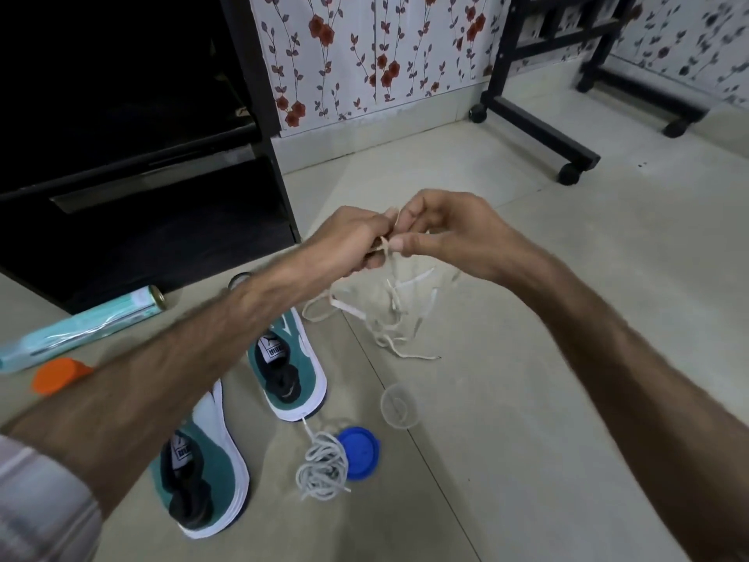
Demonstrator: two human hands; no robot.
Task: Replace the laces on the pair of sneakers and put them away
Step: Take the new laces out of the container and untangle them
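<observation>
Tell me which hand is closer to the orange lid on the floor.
Left. The left hand is raised above the sneakers, up and right of the orange lid; the right hand is farther right, both pinching the cream lace.

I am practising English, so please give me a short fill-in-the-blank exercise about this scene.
1. Both hands hold a tangled cream ____ above the floor.
2. The two sneakers are mostly ____ with white soles.
3. The lid beside the grey lace bundle is ____.
4. The cap left of the sneakers is ____.

Missing words: lace; green; blue; orange
</observation>
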